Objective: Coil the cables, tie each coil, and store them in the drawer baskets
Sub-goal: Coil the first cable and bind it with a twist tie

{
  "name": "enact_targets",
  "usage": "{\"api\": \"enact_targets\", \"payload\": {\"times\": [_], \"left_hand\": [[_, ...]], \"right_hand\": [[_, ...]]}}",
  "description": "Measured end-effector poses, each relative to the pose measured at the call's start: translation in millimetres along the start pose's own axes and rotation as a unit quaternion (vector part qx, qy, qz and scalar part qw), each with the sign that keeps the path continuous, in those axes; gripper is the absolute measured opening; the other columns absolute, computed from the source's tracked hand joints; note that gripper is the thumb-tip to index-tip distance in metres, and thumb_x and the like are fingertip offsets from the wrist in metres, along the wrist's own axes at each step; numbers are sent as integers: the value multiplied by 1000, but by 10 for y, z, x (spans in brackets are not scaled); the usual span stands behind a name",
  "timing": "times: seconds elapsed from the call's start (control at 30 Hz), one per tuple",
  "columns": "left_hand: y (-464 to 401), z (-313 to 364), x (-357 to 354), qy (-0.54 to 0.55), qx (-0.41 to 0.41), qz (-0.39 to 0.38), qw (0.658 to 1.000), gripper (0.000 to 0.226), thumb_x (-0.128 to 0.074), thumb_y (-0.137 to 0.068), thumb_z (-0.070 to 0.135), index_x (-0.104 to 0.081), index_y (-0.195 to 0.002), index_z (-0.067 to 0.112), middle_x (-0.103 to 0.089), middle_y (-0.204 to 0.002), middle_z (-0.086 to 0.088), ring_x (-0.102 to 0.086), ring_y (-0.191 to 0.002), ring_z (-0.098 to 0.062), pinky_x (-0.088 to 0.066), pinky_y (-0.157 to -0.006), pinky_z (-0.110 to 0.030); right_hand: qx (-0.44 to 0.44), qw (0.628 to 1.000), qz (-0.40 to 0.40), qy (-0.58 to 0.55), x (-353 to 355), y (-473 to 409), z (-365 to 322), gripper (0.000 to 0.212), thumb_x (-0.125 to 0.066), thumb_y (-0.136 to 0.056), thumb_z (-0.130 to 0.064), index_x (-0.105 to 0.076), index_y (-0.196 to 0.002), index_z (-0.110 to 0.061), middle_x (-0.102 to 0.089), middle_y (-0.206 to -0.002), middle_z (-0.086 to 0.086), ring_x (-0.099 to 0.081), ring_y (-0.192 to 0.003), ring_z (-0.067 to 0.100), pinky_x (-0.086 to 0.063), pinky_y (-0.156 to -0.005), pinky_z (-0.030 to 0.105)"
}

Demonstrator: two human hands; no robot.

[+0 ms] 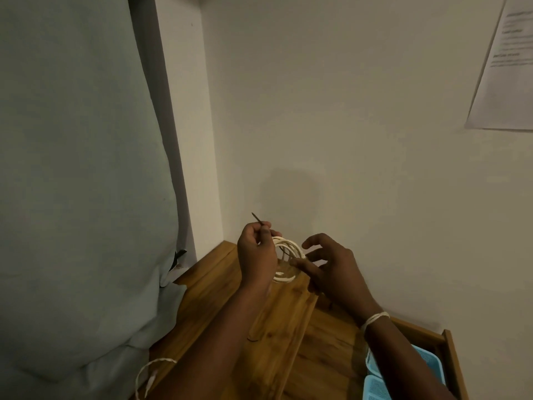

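Observation:
A coil of white cable (288, 246) is held upright over the wooden cabinet top (219, 287). My left hand (256, 252) grips the coil's left side and pinches a thin dark tie (257, 219) whose end sticks up past the fingers. My right hand (331, 268) is beside the coil's right side, fingers spread, fingertips touching the loops. A white cord (373, 319) is wound round my right wrist. Light blue baskets (375, 388) sit in the open drawer (450, 359) at the bottom right.
A grey-green curtain (75, 168) hangs along the left. A white wall stands just behind the cabinet, with a printed sheet (507, 70) at upper right. Another white cable (150, 373) loops off the cabinet's front left edge.

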State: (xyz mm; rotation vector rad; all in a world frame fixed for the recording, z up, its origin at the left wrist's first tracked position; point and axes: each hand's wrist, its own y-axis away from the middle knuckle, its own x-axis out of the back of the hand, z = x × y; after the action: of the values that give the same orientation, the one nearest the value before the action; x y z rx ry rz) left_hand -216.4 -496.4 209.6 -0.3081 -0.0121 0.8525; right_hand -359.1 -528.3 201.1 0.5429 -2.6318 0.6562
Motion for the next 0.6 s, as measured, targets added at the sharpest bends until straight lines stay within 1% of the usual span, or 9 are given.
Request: {"api": "enact_targets", "payload": {"times": [0.07,0.13,0.2,0.3,0.37,0.4,0.5,0.53,0.6], "left_hand": [[-31,-6,37,-8,-19,11,1000,15,-48,-100,16,-61,-107,19,-69,-86,6,-65,-82,-8,-48,-56,-8],[-36,-19,71,-32,-44,0,999,18,-48,-99,13,-60,-110,22,-68,-85,6,-64,-81,-6,-46,-53,-3],[-28,-49,84,-56,-69,-21,996,22,-48,-99,12,-61,-112,26,-69,-86,5,-65,-81,-6,-46,-56,-4],[-34,-98,86,-72,-76,-36,994,24,-48,-99,12,-64,-109,28,-70,-84,6,-67,-82,-7,-51,-62,-9],[-46,-124,90,-90,-86,-45,991,23,-49,-99,13,-66,-105,28,-70,-84,6,-67,-81,-9,-52,-61,-10],[-54,-136,89,-105,-95,-51,989,23,-50,-99,14,-66,-103,28,-70,-83,7,-67,-81,-10,-52,-60,-11],[-44,-151,78,-135,-112,-69,982,21,-51,-98,16,-67,-100,30,-70,-81,9,-67,-79,-9,-55,-63,-16],[-34,-155,75,-144,-118,-75,980,20,-52,-97,18,-67,-102,30,-70,-82,10,-67,-78,-7,-57,-66,-19],[-9,-159,64,-157,-131,-91,974,18,-55,-96,21,-68,-107,28,-71,-85,12,-67,-79,-4,-58,-71,-21]], "right_hand": [[-18,998,-45,25,116,3,-43,21,-76,-85,-27,-65,-101,-20,-75,-81,-4,-70,-57,20,-60,-50,30],[-18,997,-68,14,242,-12,-75,10,-74,-87,-23,-70,-95,-19,-75,-74,1,-66,-53,17,-56,-50,26],[-9,997,-74,15,370,-38,-110,4,-73,-89,-19,-75,-91,-17,-74,-68,2,-65,-53,12,-52,-52,20],[-23,997,-65,-16,453,-75,-137,7,-72,-89,-11,-78,-86,-11,-72,-65,-1,-65,-54,7,-48,-52,13],[-20,993,-35,-111,441,-90,-144,8,-70,-89,-6,-77,-87,-8,-73,-75,2,-67,-62,14,-53,-59,18],[-19,981,-15,-191,426,-100,-150,9,-68,-89,-4,-76,-89,-6,-73,-78,6,-67,-66,17,-55,-63,22],[-49,904,16,-424,347,-147,-184,16,-62,-87,0,-69,-102,-1,-73,-90,13,-72,-85,22,-59,-78,27],[-56,886,9,-459,296,-163,-183,22,-62,-86,3,-66,-108,0,-74,-97,16,-73,-93,25,-60,-83,28],[-55,886,-7,-461,169,-173,-169,27,-59,-90,6,-63,-116,0,-74,-107,19,-72,-102,29,-60,-88,31]]}}
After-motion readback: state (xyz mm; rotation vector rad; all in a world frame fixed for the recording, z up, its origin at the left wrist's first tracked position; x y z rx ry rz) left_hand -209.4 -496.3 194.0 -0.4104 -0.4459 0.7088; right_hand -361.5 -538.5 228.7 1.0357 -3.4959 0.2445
